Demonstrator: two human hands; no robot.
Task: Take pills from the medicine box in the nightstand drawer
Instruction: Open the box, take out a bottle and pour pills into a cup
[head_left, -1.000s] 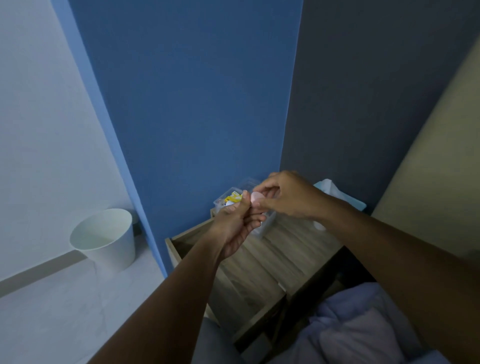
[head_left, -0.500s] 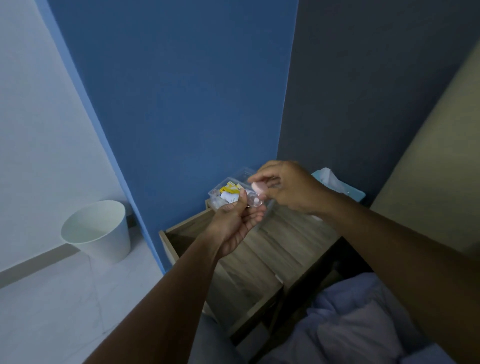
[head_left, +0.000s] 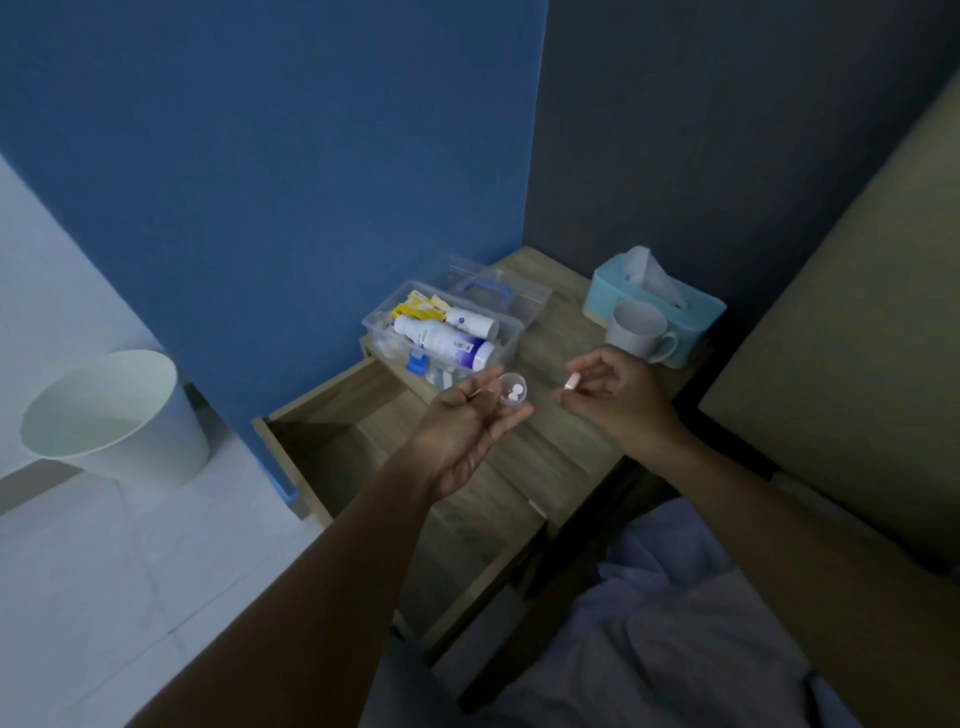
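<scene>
A clear medicine box (head_left: 511, 330) stands open on the wooden nightstand (head_left: 566, 457), with white bottles and a yellow packet inside and its lid tipped back. My left hand (head_left: 462, 431) holds a small clear round pill case (head_left: 513, 391) at its fingertips; two white pills lie in it. My right hand (head_left: 618, 400), a short way to the right, pinches the case's pink lid (head_left: 571, 382) between thumb and fingers. The nightstand drawer (head_left: 332, 415) is pulled out below my left hand.
A grey mug (head_left: 636, 327) and a teal tissue box (head_left: 652, 301) stand at the nightstand's back right. A white waste bin (head_left: 117, 415) sits on the floor to the left. Blue wall behind, headboard at right, bedding at bottom right.
My hands were together at the pill case; now they have parted, the right one carrying the pink lid off to the right. The view has tilted down, showing more of the nightstand.
</scene>
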